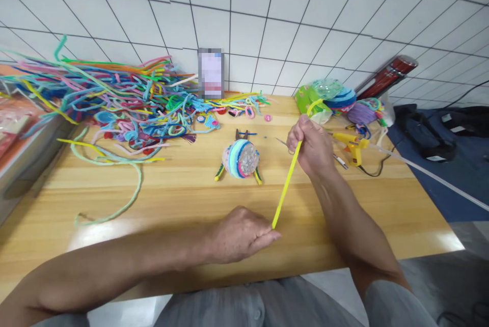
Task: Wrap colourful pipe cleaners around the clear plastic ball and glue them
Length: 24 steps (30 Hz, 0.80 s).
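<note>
A yellow pipe cleaner (286,185) runs taut between my hands. My left hand (242,235), near the table's front edge, is closed on its lower end. Higher up and to the right, my right hand (311,144) grips it near the other end, and a short bent piece sticks out above the fist. A thin pointed item also shows at the right hand's fingers; its kind is unclear. Left of that hand lies a ball wrapped in striped pipe cleaners (240,159), resting over pliers with yellow-and-green handles (259,177).
A big tangle of coloured pipe cleaners (126,98) covers the back left. A phone (211,73) leans on the tiled wall. At right lie a yellow glue gun (355,147), a purple bundle (361,112) and a red flask (393,75). A blue chair (428,174) stands beyond.
</note>
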Available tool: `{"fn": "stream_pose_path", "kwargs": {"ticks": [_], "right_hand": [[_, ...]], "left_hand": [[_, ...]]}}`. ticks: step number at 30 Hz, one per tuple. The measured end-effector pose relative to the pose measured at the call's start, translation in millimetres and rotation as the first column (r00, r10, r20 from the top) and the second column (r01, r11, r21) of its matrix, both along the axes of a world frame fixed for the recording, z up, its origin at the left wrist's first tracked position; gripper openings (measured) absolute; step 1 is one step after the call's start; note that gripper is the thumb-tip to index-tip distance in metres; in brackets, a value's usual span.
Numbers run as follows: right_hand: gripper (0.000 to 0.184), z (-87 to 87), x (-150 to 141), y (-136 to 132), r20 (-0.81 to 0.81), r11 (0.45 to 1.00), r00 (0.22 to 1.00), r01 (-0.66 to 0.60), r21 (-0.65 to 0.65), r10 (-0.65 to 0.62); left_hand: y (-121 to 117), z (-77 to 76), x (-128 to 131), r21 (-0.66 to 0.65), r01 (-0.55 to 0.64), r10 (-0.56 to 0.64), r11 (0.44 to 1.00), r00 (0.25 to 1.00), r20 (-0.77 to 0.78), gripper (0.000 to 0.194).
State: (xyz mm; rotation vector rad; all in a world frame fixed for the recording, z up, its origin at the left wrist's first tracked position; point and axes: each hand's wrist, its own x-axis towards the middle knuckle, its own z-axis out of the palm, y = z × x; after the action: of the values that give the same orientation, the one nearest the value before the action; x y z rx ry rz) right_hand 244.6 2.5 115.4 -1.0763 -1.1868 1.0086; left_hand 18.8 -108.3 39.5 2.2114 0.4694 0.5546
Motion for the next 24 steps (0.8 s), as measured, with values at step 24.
{"fn": "stream_pose_path", "kwargs": {"ticks": [24], "right_hand": [[0.069, 4.6, -36.7, -50.8, 0.614, 0.933, 0.723, -0.355, -0.063, 0.316]], "left_hand": [[104.4, 89.4, -5.9, -0.223, -0.463, 0.509, 0.858, 0.829, 0.234, 0.057]]}}
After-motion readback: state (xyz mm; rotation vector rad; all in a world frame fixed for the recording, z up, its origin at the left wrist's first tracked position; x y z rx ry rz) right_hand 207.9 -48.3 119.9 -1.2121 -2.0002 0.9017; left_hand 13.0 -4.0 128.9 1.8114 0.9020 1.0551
